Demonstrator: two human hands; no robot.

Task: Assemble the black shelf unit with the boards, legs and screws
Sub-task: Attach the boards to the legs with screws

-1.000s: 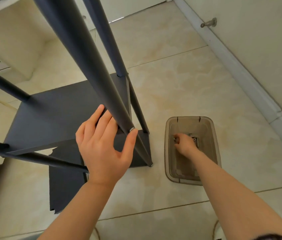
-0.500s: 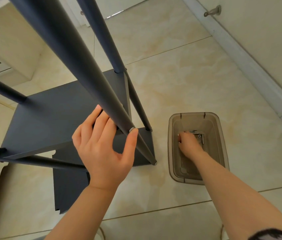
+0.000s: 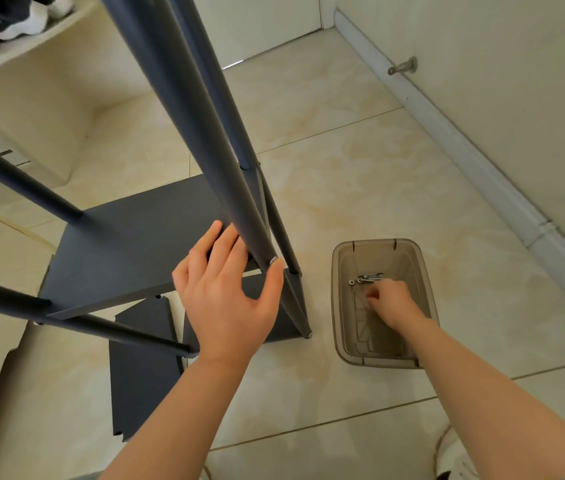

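Fingers [image 3: 213, 242] of the left hand [image 3: 225, 299] lay spread and nearly straight behind the nearest leg [image 3: 205, 150], with the thumb tip against the leg's near side just under a silver screw [image 3: 273, 260]. That hold matched the earlier frame; the hand had not shifted on the leg. The leg ran down past the edge of the middle board [image 3: 128, 251] of the unit, which stood upright on the floor [image 3: 378, 168], just left of the bin [image 3: 337, 306].

The right hand [image 3: 392, 303] was down inside the bin, fingers curled toward the bottom; whether they pinched anything could not be told. It had drawn back a little toward the near end since half a second before, so the hardware it had partly covered now showed.

Inside the bin, a small cluster of metal hardware [image 3: 367, 279] lay at the far end, just beyond the fingertips. The bin itself was translucent, brownish, and rectangular.

A loose board [image 3: 142, 375] lay flat on the floor under the unit, below the left wrist. The view had also tilted up, bringing in more of the wall.
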